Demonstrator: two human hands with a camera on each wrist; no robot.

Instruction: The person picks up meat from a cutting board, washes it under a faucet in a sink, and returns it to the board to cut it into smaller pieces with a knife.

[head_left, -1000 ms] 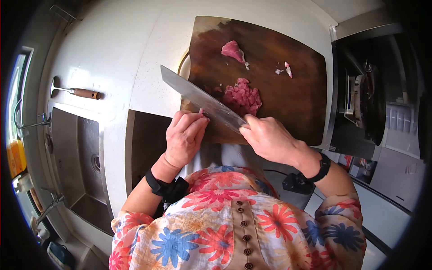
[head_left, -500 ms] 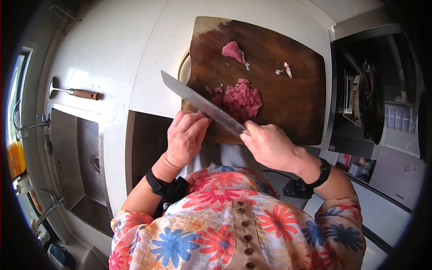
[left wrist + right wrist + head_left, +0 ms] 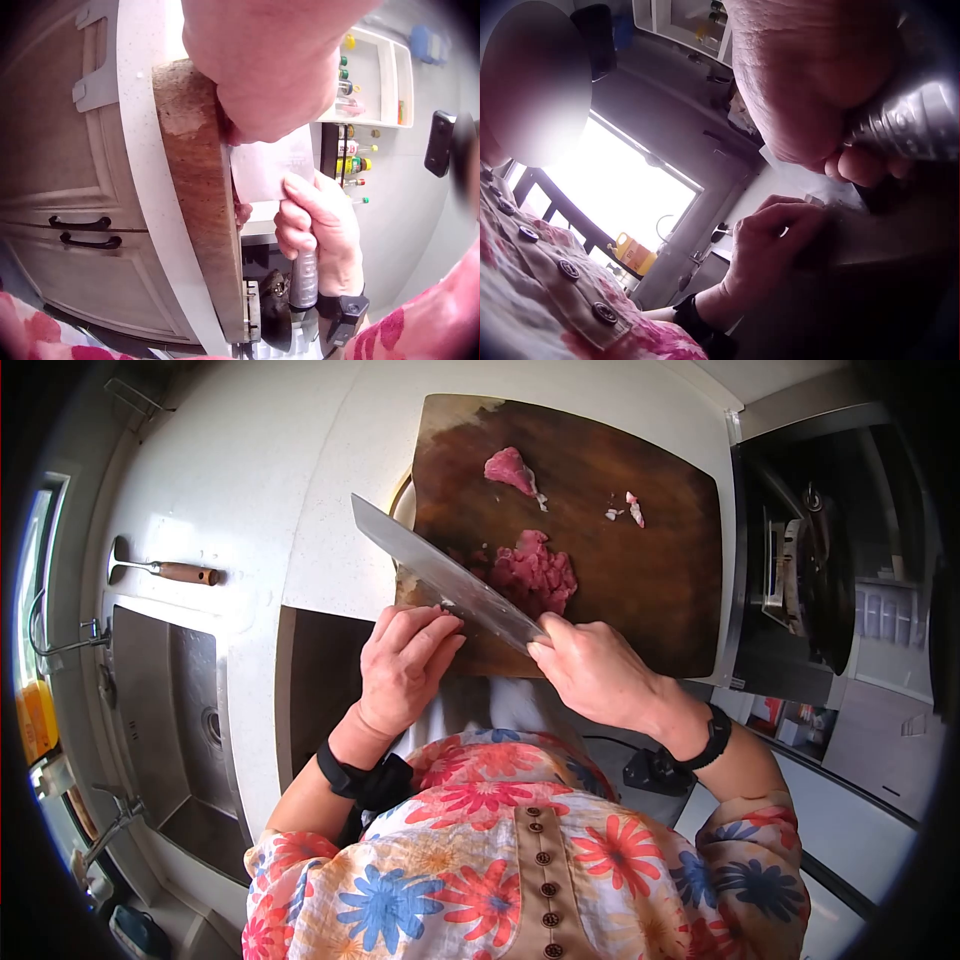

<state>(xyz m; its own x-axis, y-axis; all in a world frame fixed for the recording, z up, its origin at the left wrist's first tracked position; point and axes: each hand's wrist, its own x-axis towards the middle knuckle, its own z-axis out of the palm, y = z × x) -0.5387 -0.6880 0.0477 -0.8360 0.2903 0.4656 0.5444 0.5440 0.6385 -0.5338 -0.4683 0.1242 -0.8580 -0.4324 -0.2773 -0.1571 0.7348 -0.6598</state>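
Observation:
A broad-bladed cleaver (image 3: 440, 572) slants across the near left part of the cutting board (image 3: 660, 600). My right hand (image 3: 605, 672) grips its ridged metal handle (image 3: 304, 281), the thumb lying against the blade. My left hand (image 3: 405, 660), fingers bent, pinches a small piece of meat (image 3: 447, 606) at the board's near edge; most of that piece is hidden by the fingers. The blade stands right at the left fingertips. Past the blade sits a pile of cut raw meat (image 3: 537, 572). A larger chunk of meat (image 3: 510, 470) lies farther back on the board.
White fatty scraps (image 3: 635, 510) lie at the board's right. Left on the white counter (image 3: 250, 490) is a wooden-handled utensil (image 3: 185, 572), with a steel sink (image 3: 180, 700) nearer. A stove with a dark pan (image 3: 825, 590) stands to the right.
The cleaver dipped and stood more upright half a second ago; now its tip is higher and its broad face shows again. Both hands keep their grips near the same spots.

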